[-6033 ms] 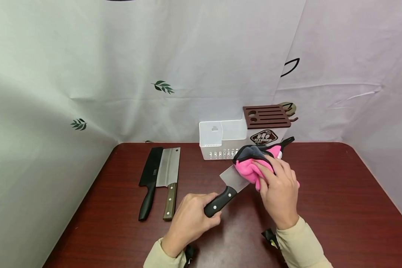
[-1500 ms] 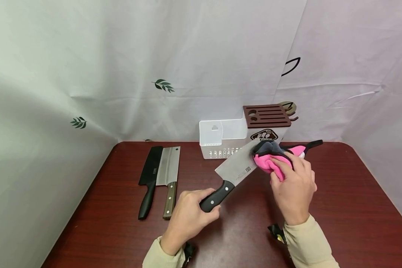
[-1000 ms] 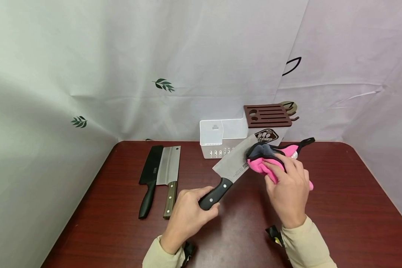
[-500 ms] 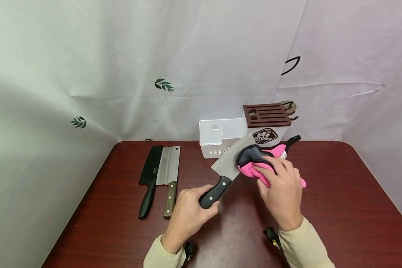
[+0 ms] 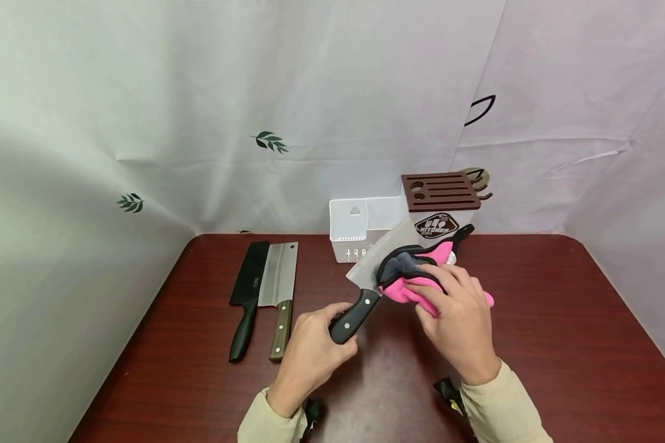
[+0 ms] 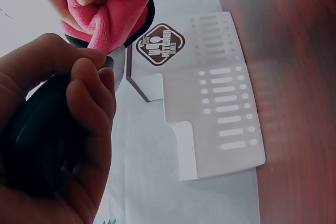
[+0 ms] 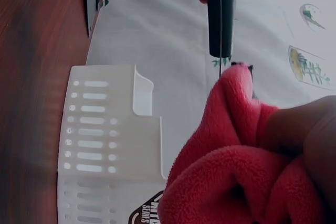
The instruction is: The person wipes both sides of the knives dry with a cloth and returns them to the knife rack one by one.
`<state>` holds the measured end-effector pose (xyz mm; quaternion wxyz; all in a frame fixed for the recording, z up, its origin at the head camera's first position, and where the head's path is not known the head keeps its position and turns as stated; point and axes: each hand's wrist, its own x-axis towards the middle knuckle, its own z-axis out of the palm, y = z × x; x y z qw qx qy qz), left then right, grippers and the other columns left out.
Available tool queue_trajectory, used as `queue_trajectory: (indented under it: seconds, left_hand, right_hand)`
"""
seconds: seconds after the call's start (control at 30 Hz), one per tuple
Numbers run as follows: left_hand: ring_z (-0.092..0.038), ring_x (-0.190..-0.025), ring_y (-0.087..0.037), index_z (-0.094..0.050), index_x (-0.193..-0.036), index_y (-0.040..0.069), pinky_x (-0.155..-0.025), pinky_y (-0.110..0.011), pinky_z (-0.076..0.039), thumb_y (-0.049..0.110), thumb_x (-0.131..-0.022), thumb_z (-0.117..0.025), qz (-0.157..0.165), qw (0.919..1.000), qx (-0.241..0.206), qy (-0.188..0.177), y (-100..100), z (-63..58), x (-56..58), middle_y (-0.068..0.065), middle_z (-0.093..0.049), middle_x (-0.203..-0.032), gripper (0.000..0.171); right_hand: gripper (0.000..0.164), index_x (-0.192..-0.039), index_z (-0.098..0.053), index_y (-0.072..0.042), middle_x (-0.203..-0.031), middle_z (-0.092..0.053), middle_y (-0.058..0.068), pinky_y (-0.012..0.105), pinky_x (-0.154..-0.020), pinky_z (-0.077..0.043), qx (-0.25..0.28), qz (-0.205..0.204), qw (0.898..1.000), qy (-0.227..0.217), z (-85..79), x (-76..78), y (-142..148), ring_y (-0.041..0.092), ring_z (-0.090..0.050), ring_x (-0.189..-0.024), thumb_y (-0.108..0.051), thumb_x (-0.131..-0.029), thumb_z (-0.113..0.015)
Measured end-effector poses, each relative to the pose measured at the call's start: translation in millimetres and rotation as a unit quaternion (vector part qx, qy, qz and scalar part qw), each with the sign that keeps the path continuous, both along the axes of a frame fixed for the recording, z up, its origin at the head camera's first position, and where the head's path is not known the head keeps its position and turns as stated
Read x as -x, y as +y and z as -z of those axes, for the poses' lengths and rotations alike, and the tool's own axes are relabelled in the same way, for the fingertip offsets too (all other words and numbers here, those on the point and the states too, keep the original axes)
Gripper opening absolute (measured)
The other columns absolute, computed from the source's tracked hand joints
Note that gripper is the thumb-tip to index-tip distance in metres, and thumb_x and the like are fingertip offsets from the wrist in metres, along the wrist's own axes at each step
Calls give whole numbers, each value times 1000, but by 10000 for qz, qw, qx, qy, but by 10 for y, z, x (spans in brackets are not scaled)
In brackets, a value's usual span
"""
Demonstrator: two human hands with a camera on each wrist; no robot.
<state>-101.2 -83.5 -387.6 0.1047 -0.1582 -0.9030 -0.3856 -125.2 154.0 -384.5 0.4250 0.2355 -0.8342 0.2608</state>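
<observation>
My left hand (image 5: 313,351) grips the black riveted handle of a cleaver (image 5: 354,317), its blade angled up and to the right above the table. With my right hand (image 5: 460,320) I hold a bunched pink and grey cloth (image 5: 407,271) with black edging against that blade, near the handle. The cloth covers the blade's lower right part. In the right wrist view the pink cloth (image 7: 231,129) wraps over the blade just below the handle (image 7: 221,14). The left wrist view shows my fingers (image 6: 89,93) curled round the dark handle.
On the table (image 5: 172,344) at left lie a black cleaver (image 5: 249,283) and a steel cleaver with a wooden handle (image 5: 279,277), side by side. A white knife holder (image 5: 349,221) with a brown slotted top (image 5: 442,192) stands at the back, against a pale curtain (image 5: 332,92).
My right hand has slid the cloth down and left along the blade from near its tip toward the handle. The cleaver has tilted slightly more upright; my left hand keeps its grip.
</observation>
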Motion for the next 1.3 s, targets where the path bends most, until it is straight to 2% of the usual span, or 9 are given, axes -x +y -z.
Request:
queue_trajectory:
  seconds: [0.17,0.33,0.47,0.6,0.67,0.77,1.0,1.1,1.3]
  left_hand:
    - [-54,-63,-5,-74,-109,14,-61,-23,-45,11,-69,-81,-84,9999,75,28,-10,11,0,9,-67,-79,41]
    - [-52,-63,-5,-74,-106,16,-59,-23,-43,15,-66,-79,-211,9984,338,410,-18,23,-1,10,-65,-77,41]
    - [-51,-64,-4,-74,-103,16,-59,-23,-43,15,-65,-76,-204,9959,382,798,-21,37,4,11,-63,-77,38]
    - [-52,-64,-4,-74,-102,14,-58,-22,-43,14,-66,-74,-202,9952,320,904,-21,40,4,9,-64,-79,35]
    - [-54,-65,-4,-74,-103,13,-58,-22,-43,14,-67,-73,-240,9958,300,831,-21,33,1,6,-67,-82,36]
    - [-55,-65,-4,-74,-105,12,-58,-22,-44,14,-69,-73,-328,9979,231,515,-20,16,-6,6,-69,-84,36]
    - [-55,-63,-2,-71,-106,18,-61,-24,-43,14,-69,-82,-387,9983,-13,-429,-8,-24,-28,14,-67,-78,39]
    - [-56,-64,-2,-70,-107,17,-63,-24,-44,10,-69,-80,-365,9979,-101,-517,-1,-27,-32,13,-67,-78,40]
    - [-53,-61,-3,-70,-106,14,-60,-23,-43,10,-70,-77,-402,9985,-106,-362,-2,-23,-26,12,-65,-76,37]
  right_hand:
    - [20,-95,-81,-11,-111,-71,10,44,-71,-39,-156,-260,9995,20,-2,-14,-4,35,-60,-103,-6,-77,-74]
    - [17,-94,-81,-11,-110,-72,10,44,-72,-39,-86,-351,9992,162,-17,-5,-2,35,-61,-102,-10,-79,-74]
    - [18,-92,-80,-8,-110,-72,12,45,-73,-40,204,-208,9990,336,-39,-4,8,38,-60,-100,-8,-79,-68]
    - [19,-89,-80,-6,-108,-72,14,50,-75,-40,704,149,9954,638,-60,-7,14,42,-60,-97,-7,-78,-65]
    - [18,-88,-80,-4,-107,-72,16,52,-75,-40,957,335,9920,757,-68,-8,19,44,-59,-96,-7,-78,-65]
    - [19,-88,-80,-3,-108,-72,18,54,-76,-39,1260,500,9871,847,-76,-6,27,46,-58,-95,-7,-78,-64]
    - [22,-91,-80,-1,-110,-71,20,54,-80,-39,1354,580,9866,702,-76,-8,45,47,-57,-97,-10,-80,-63]
    - [22,-91,-80,-1,-111,-71,20,54,-80,-39,1355,568,9867,696,-74,-8,48,47,-57,-97,-10,-80,-63]
    - [22,-91,-80,-2,-111,-71,19,53,-82,-39,1404,545,9858,744,-73,-5,49,47,-57,-96,-9,-79,-63]
